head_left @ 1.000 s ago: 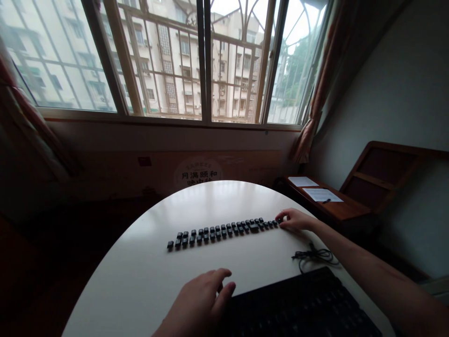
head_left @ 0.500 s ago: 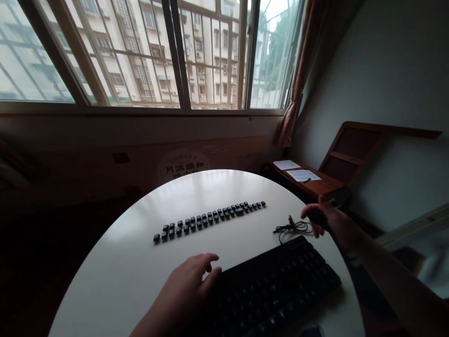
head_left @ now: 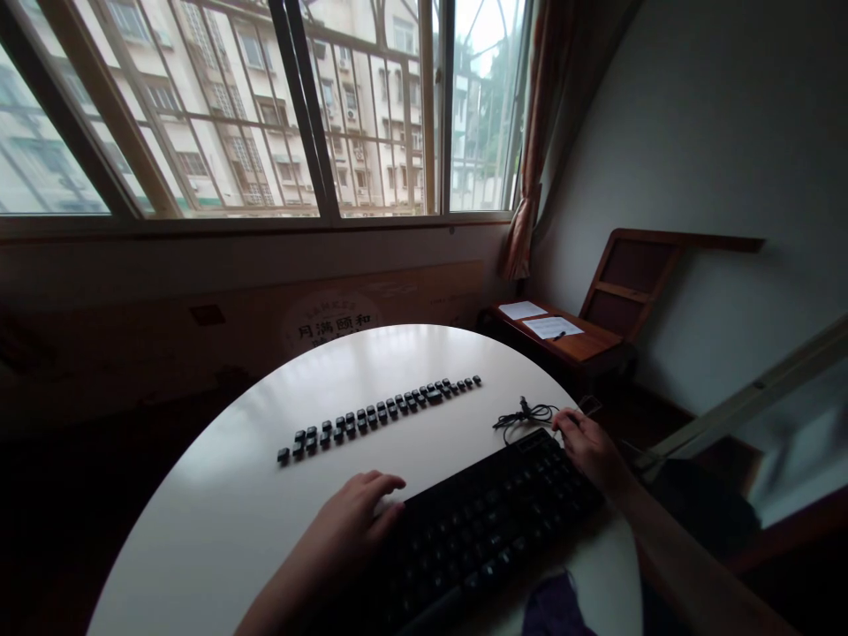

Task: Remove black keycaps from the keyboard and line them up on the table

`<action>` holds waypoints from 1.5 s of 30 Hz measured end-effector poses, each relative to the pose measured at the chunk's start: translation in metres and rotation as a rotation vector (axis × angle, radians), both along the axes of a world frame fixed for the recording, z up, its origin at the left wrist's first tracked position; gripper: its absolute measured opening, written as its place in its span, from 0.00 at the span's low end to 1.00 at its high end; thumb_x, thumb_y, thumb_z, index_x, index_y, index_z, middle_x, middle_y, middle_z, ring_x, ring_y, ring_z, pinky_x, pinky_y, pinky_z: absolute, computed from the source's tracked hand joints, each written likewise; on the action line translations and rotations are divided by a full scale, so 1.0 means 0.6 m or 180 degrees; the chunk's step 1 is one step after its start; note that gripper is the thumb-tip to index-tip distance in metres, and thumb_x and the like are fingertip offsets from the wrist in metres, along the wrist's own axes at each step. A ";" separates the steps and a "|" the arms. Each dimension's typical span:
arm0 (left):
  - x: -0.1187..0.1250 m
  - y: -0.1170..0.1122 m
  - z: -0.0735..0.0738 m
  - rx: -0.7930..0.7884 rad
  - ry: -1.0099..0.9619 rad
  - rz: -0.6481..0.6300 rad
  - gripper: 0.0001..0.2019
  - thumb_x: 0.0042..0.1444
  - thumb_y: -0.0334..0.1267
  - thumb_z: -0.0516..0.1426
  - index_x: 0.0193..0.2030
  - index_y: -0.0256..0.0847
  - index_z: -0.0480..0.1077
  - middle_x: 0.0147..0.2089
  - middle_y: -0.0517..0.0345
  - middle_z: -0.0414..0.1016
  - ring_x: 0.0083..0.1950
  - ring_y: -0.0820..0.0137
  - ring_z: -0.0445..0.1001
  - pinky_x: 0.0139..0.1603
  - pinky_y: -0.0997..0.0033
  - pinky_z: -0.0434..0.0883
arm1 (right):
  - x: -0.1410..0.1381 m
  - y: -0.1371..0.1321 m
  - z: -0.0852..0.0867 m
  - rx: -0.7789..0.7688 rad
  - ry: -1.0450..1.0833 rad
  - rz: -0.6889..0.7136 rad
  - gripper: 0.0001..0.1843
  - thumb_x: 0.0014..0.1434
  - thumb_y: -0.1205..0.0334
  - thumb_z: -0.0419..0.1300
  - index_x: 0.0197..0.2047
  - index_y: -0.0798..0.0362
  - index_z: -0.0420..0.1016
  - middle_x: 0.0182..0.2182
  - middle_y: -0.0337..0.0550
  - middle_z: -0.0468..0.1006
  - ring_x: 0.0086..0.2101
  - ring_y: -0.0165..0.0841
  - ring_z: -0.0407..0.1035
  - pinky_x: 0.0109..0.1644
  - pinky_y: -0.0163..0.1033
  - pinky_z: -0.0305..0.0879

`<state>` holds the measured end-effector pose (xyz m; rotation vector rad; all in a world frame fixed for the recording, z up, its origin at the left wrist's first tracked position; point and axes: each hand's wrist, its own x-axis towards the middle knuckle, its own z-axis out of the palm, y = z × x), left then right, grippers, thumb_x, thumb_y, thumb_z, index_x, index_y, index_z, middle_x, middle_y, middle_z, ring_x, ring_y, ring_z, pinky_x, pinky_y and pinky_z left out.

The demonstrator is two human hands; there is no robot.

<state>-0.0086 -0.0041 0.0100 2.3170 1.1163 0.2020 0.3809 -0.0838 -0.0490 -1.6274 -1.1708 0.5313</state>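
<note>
A black keyboard (head_left: 490,521) lies slantwise on the white round table (head_left: 218,512). My left hand (head_left: 358,512) holds its far left edge, the thumb against the keyboard and the index finger stretched out beyond the edge. At the far right corner is my right hand (head_left: 586,446), its fingers pinched on a small dark tool with a thin wire loop (head_left: 589,405), which looks like a keycap puller. Loose black keycaps (head_left: 377,417) stand in two slanting rows past the keyboard. The left end of the keyboard is hidden by my left hand and shadow.
A coiled black cable (head_left: 525,415) lies behind the keyboard. Purple cloth (head_left: 556,608) sits at the table's near edge. Beyond the table, a wooden chair (head_left: 596,340) carries paper sheets (head_left: 553,328) and a pen. A barred window is ahead.
My right hand has come inward and down to the keyboard's far right corner with the tool. The left hand keeps its place on the keyboard. My view has turned slightly right, showing more purple cloth.
</note>
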 end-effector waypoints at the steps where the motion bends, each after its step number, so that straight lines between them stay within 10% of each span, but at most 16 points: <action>1: 0.000 0.000 0.001 0.0004 0.0010 -0.0014 0.20 0.63 0.49 0.50 0.56 0.45 0.73 0.54 0.49 0.75 0.55 0.58 0.72 0.57 0.59 0.67 | -0.001 0.002 -0.003 0.0036 -0.0038 -0.0117 0.23 0.64 0.39 0.48 0.34 0.50 0.69 0.13 0.31 0.59 0.15 0.31 0.56 0.20 0.36 0.54; 34: 0.011 -0.001 0.005 0.0011 -0.0116 -0.0287 0.15 0.64 0.44 0.51 0.51 0.46 0.74 0.50 0.54 0.77 0.49 0.61 0.75 0.51 0.64 0.70 | -0.040 -0.009 -0.002 0.0252 -0.1748 0.0210 0.16 0.70 0.55 0.44 0.33 0.49 0.64 0.21 0.36 0.68 0.21 0.35 0.67 0.28 0.37 0.57; 45: 0.012 -0.005 0.014 -0.0051 -0.0076 -0.0293 0.15 0.64 0.44 0.51 0.50 0.46 0.75 0.49 0.53 0.77 0.48 0.61 0.74 0.52 0.64 0.70 | -0.040 -0.012 0.000 0.0355 -0.1373 0.0078 0.15 0.69 0.56 0.46 0.33 0.50 0.66 0.20 0.36 0.67 0.22 0.35 0.65 0.28 0.37 0.57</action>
